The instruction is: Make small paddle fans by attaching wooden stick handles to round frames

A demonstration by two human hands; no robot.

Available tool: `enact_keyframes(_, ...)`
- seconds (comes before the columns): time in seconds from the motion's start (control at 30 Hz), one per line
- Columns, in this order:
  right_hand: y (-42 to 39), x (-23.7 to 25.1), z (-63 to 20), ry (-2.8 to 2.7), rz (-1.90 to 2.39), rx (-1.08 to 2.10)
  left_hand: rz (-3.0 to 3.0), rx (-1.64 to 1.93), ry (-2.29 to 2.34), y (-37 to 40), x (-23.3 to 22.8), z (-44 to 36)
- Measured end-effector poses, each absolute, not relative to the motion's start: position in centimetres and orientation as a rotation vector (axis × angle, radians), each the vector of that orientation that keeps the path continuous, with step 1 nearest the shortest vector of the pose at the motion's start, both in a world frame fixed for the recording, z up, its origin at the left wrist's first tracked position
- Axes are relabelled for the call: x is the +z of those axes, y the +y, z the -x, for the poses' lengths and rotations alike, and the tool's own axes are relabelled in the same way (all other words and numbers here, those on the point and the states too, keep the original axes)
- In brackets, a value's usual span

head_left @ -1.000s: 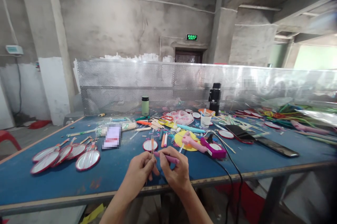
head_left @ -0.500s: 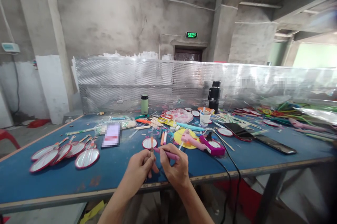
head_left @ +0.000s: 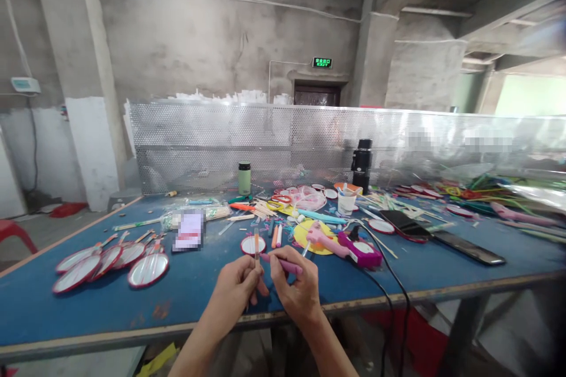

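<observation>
Head view: your left hand (head_left: 239, 285) pinches an upright stick (head_left: 256, 247), right hand (head_left: 297, 288) grips a pink pen (head_left: 283, 264) at its 3 o'clock; a loose pinch could tilt the stick.

The blue desk (head_left: 198, 294) in front of me has a pale edge along its near side. At my left lies a cluster of red-rimmed round mirrors (head_left: 110, 259) with handles, overlapping. Near the middle sit a single round mirror (head_left: 253, 245), a yellow disc (head_left: 309, 235), a pink glue gun (head_left: 325, 239) and a magenta box (head_left: 360, 251) with a black cable (head_left: 389, 282). Farther back stand a green flask (head_left: 243, 178), a black flask (head_left: 361, 163) and a white cup (head_left: 345, 202). A dark phone (head_left: 400, 223) lies at my right.
</observation>
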State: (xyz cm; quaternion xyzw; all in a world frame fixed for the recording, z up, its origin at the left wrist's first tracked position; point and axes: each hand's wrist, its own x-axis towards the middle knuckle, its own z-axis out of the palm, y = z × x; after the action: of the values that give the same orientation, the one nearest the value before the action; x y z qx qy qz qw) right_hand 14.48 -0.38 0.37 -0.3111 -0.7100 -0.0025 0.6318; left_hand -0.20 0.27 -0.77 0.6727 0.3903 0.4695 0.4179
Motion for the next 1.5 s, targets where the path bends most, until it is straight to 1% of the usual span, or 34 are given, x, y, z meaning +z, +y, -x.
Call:
enact_keyframes(0.5,-0.46,0.44,-14.60,-1.649,0.691,-0.068,-1.672,1.224,0.960,-0.14,-0.25,-0.01)
enact_keyframes(1.23,-0.63,0.21,-14.52,-1.684,0.727,-0.039,-1.657,1.221,0.974,0.07,-0.62,0.30)
enact_keyframes(1.5,-0.59,0.22,-14.51,-1.676,0.715,-0.021,-1.666,1.222,0.976,-0.22,-0.09,0.27)
